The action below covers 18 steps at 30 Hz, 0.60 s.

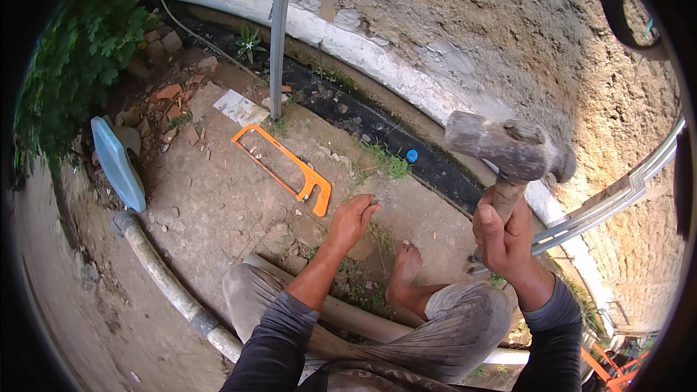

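Observation:
My right hand is wrapped round the handle of a claw hammer, raised with its worn, grey-stained head up and the claw toward the right. Low over the concrete, my left hand is closed in a pinch. Something small and dark seems to show at its fingertips, too small to name. Left of that hand lies an orange hacksaw, flat on the ground, its handle nearest the hand. My bare foot rests on the concrete between my two arms.
A metal channel post stands beyond the hacksaw; other metal channels curve along the right. A dark drain with a blue cap runs below the rough wall. Pipes, a pale blue plastic piece and rubble lie left.

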### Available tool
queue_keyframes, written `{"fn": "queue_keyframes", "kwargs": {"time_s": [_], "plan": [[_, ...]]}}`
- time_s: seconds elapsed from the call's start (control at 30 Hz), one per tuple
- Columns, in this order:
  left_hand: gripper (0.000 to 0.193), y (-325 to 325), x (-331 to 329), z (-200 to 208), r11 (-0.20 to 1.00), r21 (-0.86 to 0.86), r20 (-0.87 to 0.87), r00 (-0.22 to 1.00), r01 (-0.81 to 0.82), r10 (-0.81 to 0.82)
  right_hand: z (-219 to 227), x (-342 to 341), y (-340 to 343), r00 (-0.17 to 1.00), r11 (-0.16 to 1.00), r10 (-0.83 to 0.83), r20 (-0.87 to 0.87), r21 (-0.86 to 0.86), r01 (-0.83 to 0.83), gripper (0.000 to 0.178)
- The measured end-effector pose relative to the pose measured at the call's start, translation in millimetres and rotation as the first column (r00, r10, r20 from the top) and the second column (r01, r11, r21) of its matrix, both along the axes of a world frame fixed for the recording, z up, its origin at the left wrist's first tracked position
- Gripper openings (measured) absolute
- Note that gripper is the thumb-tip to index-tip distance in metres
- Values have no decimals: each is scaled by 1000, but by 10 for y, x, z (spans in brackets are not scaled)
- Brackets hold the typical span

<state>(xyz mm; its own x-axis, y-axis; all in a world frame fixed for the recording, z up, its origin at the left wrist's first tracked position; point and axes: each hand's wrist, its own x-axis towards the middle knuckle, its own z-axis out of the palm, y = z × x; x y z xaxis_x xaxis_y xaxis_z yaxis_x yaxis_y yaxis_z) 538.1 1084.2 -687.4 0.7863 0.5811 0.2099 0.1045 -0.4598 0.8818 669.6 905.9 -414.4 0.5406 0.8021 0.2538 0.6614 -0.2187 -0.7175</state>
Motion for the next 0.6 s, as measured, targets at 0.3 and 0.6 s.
{"fn": "queue_keyframes", "kwargs": {"time_s": [0.3, 0.6], "plan": [[22, -37, 170, 48, 999, 6, -48, 998, -40, 40, -294, 369, -37, 949, 798, 209, 235, -602, -27, 26], [23, -67, 321, -30, 992, 18, 96, 988, -124, 122, -517, 321, -46, 977, 943, 173, 126, -307, -127, 19]]}}
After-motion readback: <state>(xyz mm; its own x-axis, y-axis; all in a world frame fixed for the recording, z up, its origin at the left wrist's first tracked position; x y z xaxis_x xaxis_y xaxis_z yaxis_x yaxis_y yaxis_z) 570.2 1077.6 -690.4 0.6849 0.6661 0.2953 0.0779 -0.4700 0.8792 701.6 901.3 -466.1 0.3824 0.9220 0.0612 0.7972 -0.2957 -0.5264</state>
